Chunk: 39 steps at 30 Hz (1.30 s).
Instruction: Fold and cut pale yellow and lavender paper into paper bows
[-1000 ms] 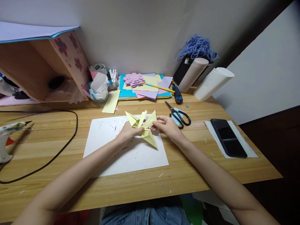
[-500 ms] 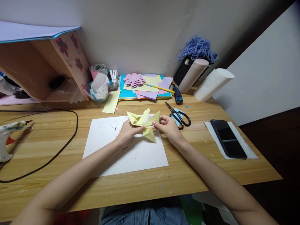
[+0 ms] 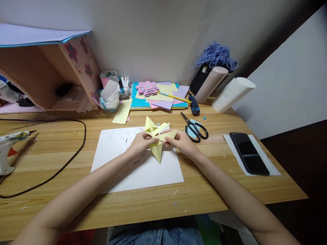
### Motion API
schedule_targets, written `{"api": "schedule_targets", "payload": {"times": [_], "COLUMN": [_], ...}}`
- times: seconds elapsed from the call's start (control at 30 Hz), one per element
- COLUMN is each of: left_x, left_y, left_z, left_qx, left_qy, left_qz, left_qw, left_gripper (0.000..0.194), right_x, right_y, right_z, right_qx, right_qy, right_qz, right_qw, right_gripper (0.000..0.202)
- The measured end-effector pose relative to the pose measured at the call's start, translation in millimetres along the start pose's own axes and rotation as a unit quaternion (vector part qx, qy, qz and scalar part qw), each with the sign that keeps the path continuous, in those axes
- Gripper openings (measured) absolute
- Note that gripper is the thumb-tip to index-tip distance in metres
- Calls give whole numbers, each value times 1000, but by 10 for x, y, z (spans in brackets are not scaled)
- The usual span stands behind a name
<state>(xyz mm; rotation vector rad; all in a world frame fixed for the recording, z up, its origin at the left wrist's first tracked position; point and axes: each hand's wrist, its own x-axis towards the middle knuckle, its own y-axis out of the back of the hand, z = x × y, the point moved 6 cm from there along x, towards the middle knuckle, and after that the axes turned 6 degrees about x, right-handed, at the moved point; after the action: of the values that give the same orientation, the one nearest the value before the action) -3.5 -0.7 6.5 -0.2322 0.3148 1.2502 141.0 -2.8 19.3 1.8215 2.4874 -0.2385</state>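
Observation:
A folded yellow paper piece (image 3: pixel 156 153) with several pointed arms is held above a marked white sheet (image 3: pixel 114 170). My left hand (image 3: pixel 140 143) pinches it near its centre from the left side. On the right, my right hand (image 3: pixel 182 141) grips one long arm of it between thumb and fingers. One point of the paper faces up and away, another hangs down toward me. Some of my fingertips are hidden behind the paper.
Black scissors (image 3: pixel 195 127) lie just right of my right hand. A phone (image 3: pixel 249 153) rests further right, a glue gun (image 3: pixel 7 149) with its black cable at left. Behind are coloured papers (image 3: pixel 134 100), a pink paper flower (image 3: pixel 147 88), a blue cutter (image 3: pixel 194 104) and a cardboard box (image 3: pixel 84 64).
The folded yellow paper has turned clockwise between my hands, so its lower point swung left and down and its upper left point swung upward. Both hands still hold it.

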Motion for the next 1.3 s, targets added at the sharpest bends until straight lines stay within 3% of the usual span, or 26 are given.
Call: {"api": "schedule_targets", "payload": {"times": [0.1,0.43,0.7,1.07,1.3], "left_x": [7,63,101,76,79], "left_y": [22,72,77,56,41], "left_z": [-9,-33,-67,-29,-22], "left_qx": [2,13,-28,-57,-53], "left_qy": [0,-4,-7,31,15], "left_qz": [4,16,-34,-65,-75], "left_qw": [1000,1000,999,996,996], "left_gripper": [34,32,27,22,28], "right_x": [-4,-40,-37,-20,-16], "right_y": [21,60,75,85,87], "right_z": [8,-50,-34,24,48], "right_qx": [-20,-181,-170,-174,-132], "right_qy": [4,100,92,87,71], "right_qz": [-14,-35,-119,-92,-105], "right_qw": [1000,978,974,977,983], "right_gripper": [33,26,37,31,26]}}
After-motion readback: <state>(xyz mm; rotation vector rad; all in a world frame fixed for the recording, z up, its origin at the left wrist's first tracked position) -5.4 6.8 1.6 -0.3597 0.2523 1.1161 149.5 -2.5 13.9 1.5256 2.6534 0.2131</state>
